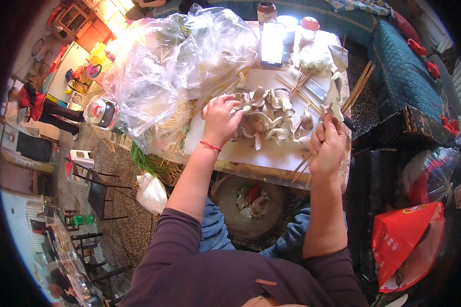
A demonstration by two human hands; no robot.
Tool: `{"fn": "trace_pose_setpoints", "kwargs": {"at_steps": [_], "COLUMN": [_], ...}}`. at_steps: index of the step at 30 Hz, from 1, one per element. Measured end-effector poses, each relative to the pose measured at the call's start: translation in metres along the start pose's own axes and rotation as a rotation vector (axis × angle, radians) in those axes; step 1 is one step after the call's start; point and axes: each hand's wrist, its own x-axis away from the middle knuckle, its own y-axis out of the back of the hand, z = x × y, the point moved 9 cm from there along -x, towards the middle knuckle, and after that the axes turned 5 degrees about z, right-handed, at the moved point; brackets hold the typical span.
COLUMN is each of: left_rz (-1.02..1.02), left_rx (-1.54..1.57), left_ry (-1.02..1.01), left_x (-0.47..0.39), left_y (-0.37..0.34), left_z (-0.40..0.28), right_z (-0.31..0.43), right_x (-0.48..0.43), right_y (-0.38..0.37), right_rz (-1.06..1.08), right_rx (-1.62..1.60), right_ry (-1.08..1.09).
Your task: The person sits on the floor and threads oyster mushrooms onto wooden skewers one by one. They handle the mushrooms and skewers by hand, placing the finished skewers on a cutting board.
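Observation:
A pile of oyster mushrooms (267,115) lies on a white cutting board (230,155) in front of me. My left hand (223,117) rests at the pile's left edge, its fingers bent around a mushroom piece. My right hand (328,140), on the board's right side, pinches the lower part of a thin skewer carrying oyster mushroom pieces (335,96), which points away from me. Loose bamboo skewers (297,86) lie across the board beyond the pile, near a knife blade (315,89). More skewers (359,86) stick out past the table's right edge.
Clear plastic bags (169,69) cover the table's back left. A lit phone (272,44), a can (267,12) and a jar (309,28) stand at the back. Green stalks (150,161) hang over the left edge. Below the table sits a basin (230,207) with scraps. Far left stands a person (36,103).

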Motion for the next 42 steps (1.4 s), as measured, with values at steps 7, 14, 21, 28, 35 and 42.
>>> {"fn": "trace_pose_setpoints", "kwargs": {"at_steps": [7,14,21,28,35,42], "left_rz": [0.028,0.379,0.093,-0.078,-0.212,-0.332], "left_rx": [-0.174,-0.255,0.767,1.82,1.974,1.934], "left_ry": [0.04,0.203,0.361,0.477,0.427,0.441], "left_x": [-0.016,-0.034,-0.007,0.02,0.018,0.017], "left_y": [-0.022,-0.033,0.003,0.032,0.033,0.04], "left_z": [-0.015,-0.013,0.009,0.018,0.043,0.042], "right_z": [-0.008,-0.009,-0.019,-0.019,-0.013,-0.008], "right_x": [0.0,0.001,0.005,0.026,0.051,0.055], "right_y": [-0.009,-0.005,-0.022,-0.047,-0.061,-0.057], "right_rz": [0.033,0.044,0.196,0.425,0.568,0.598], "right_rx": [-0.011,-0.032,0.084,0.8,1.156,1.162], "right_ry": [-0.029,-0.038,-0.103,0.06,0.282,0.267]}}
